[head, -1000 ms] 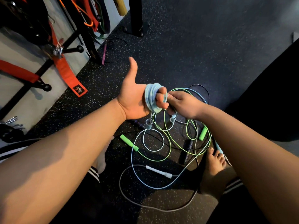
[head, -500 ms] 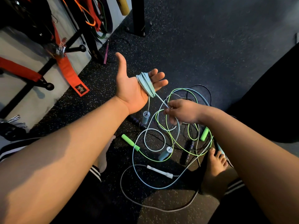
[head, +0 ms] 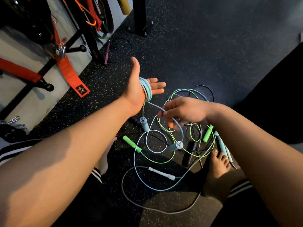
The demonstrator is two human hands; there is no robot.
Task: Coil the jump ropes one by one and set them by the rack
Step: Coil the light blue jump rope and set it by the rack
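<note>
Several smooth coils of blue rope [head: 146,90] ring the left hand [head: 133,95].

Orange strap's label [head: 81,89]: illegible.

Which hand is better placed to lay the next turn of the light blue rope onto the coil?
The right hand. It pinches the loose strand of the light blue rope beside the coil, while the left hand lies open inside the coil as its spool.
</note>
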